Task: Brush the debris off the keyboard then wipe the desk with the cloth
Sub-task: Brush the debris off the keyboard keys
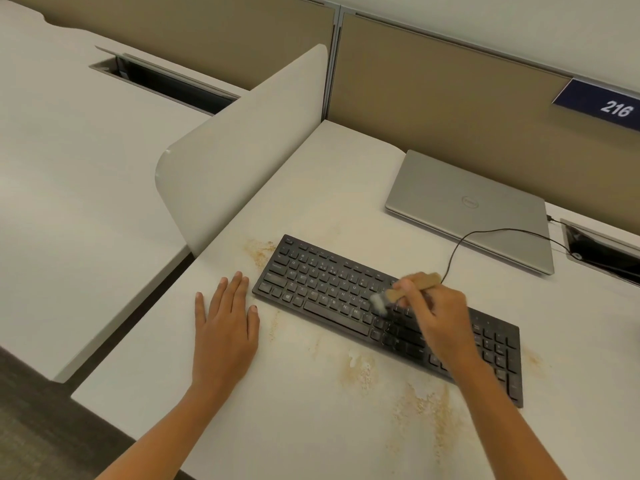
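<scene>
On the desk (311, 188), the keyboard (332, 289) lies aslant. The right hand (440, 317) grips a wooden brush (412, 289), bristles on the middle keys. The left hand (225, 323) rests flat, fingers straight, just beside the keyboard's left end. Risk: hard strokes could scatter debris (422, 407) over the near edge or snag the cable (460, 244). Open room lies behind, toward the laptop (467, 209). No cloth is visible.

Left hand (225, 327) flat, fingers straight; right hand (438, 317) curled, gripping.
</scene>
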A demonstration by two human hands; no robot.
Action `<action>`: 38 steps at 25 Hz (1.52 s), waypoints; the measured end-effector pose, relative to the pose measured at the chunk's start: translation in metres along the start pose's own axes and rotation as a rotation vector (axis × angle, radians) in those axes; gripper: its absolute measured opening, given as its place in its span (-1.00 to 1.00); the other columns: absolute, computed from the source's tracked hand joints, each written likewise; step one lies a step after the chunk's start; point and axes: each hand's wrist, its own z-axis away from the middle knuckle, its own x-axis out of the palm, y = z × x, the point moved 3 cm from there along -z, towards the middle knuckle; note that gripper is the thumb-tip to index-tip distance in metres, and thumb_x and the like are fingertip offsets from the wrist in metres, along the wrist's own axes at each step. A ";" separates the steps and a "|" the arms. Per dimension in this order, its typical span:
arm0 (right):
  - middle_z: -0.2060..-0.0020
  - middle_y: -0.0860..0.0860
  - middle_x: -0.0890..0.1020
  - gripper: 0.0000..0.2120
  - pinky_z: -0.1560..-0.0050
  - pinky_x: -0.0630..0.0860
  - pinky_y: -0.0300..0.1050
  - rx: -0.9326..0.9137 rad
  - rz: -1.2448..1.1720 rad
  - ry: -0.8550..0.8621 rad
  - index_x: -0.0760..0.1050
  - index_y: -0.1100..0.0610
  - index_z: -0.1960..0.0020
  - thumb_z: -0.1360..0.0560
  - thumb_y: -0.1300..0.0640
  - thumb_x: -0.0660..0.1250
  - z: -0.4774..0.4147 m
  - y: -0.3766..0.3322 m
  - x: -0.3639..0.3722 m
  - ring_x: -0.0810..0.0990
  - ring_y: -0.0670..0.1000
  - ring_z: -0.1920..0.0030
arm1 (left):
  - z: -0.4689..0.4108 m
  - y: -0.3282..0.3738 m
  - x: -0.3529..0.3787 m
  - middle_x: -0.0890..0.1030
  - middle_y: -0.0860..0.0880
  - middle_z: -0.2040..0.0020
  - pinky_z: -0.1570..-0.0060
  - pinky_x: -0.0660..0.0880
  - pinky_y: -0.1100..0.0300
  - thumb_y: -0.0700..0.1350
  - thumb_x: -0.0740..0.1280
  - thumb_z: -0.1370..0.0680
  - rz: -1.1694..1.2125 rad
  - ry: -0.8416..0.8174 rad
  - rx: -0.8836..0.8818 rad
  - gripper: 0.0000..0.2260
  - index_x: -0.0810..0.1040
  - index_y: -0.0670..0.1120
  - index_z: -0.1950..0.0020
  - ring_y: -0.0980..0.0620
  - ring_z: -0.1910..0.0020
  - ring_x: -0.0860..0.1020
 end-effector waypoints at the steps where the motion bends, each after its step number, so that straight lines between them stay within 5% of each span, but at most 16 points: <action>1: 0.42 0.04 0.60 -0.69 0.58 0.23 -0.32 0.000 -0.035 -0.039 0.63 0.11 0.06 -0.60 -0.02 0.17 -0.008 -0.011 0.022 0.39 -0.06 0.53 | 0.000 0.001 0.000 0.34 -0.08 -0.52 -0.52 0.04 -0.19 0.02 -0.04 -0.62 0.001 -0.003 -0.001 -0.47 0.31 -0.15 -0.54 -0.08 -0.53 0.25; 8: 0.37 0.04 0.66 -0.63 0.49 0.30 -0.21 -0.054 -0.129 -0.161 0.67 0.09 0.05 -0.61 -0.10 0.18 -0.062 -0.092 0.122 0.37 -0.09 0.55 | -0.002 0.000 -0.001 0.31 -0.06 -0.54 -0.53 0.00 -0.16 0.03 -0.05 -0.63 -0.004 -0.009 -0.007 -0.47 0.29 -0.13 -0.55 -0.05 -0.55 0.21; 15: 0.53 -0.06 0.55 -0.67 0.61 0.29 -0.36 0.271 0.033 0.195 0.49 0.17 0.15 -0.67 0.10 0.06 -0.042 -0.063 0.024 0.46 -0.18 0.59 | -0.003 -0.002 -0.003 0.33 -0.08 -0.53 -0.53 0.03 -0.18 0.03 -0.05 -0.63 -0.010 -0.005 -0.002 -0.47 0.29 -0.14 -0.55 -0.07 -0.54 0.23; 17: 0.52 -0.09 0.53 -0.62 0.55 0.40 -0.30 0.302 0.077 0.112 0.52 0.20 0.16 -0.67 0.08 0.05 -0.031 -0.061 0.018 0.52 -0.15 0.53 | -0.002 -0.003 -0.001 0.32 -0.08 -0.53 -0.52 0.02 -0.18 0.03 -0.05 -0.63 -0.011 -0.008 -0.008 -0.47 0.29 -0.14 -0.55 -0.07 -0.54 0.23; 20: 0.44 0.08 0.62 -0.60 0.32 0.60 0.05 0.352 0.032 -0.139 0.57 0.19 0.22 -0.66 0.08 0.09 -0.010 -0.059 0.022 0.59 0.11 0.45 | -0.001 -0.002 0.000 0.32 -0.08 -0.53 -0.52 0.03 -0.20 0.03 -0.06 -0.63 -0.011 -0.013 -0.006 -0.47 0.29 -0.15 -0.55 -0.08 -0.54 0.23; 24: 0.36 0.03 0.63 -0.63 0.25 0.58 0.05 0.310 0.045 0.058 0.56 0.13 0.13 -0.66 0.02 0.07 -0.002 -0.059 0.016 0.61 0.08 0.36 | -0.002 -0.003 0.001 0.32 -0.08 -0.54 -0.52 0.03 -0.20 0.03 -0.06 -0.64 -0.019 -0.015 -0.004 -0.47 0.28 -0.14 -0.55 -0.08 -0.54 0.23; 28: 0.45 0.08 0.62 -0.57 0.24 0.60 0.11 0.333 0.072 -0.132 0.56 0.12 0.25 -0.65 0.00 0.07 0.004 -0.061 0.021 0.61 0.15 0.38 | -0.002 -0.002 0.001 0.32 -0.08 -0.54 -0.53 0.02 -0.19 0.04 -0.07 -0.63 -0.007 -0.013 -0.001 -0.47 0.29 -0.14 -0.55 -0.08 -0.54 0.23; 32: 0.36 0.05 0.63 -0.59 0.25 0.59 0.12 0.324 0.090 0.048 0.57 0.11 0.15 -0.65 -0.05 0.05 0.007 -0.058 0.011 0.61 0.10 0.36 | -0.002 -0.003 0.001 0.32 -0.08 -0.54 -0.53 0.02 -0.20 0.04 -0.07 -0.63 -0.009 -0.014 -0.005 -0.47 0.28 -0.14 -0.55 -0.08 -0.54 0.23; 36: 0.46 0.02 0.60 -0.59 0.25 0.58 0.12 0.353 0.063 -0.148 0.57 0.08 0.24 -0.65 0.00 0.09 0.016 -0.058 0.017 0.57 0.06 0.45 | -0.001 -0.002 0.001 0.31 -0.07 -0.54 -0.53 0.01 -0.19 0.05 -0.08 -0.64 -0.013 -0.018 -0.005 -0.46 0.27 -0.13 -0.56 -0.07 -0.55 0.21; 38: 0.43 -0.01 0.61 -0.62 0.25 0.57 0.13 0.335 0.031 -0.029 0.57 0.06 0.21 -0.65 0.00 0.10 0.020 -0.058 0.010 0.58 0.05 0.42 | -0.002 -0.003 0.001 0.31 -0.07 -0.54 -0.53 0.01 -0.19 0.05 -0.08 -0.63 -0.015 -0.017 -0.006 -0.46 0.27 -0.13 -0.56 -0.07 -0.55 0.21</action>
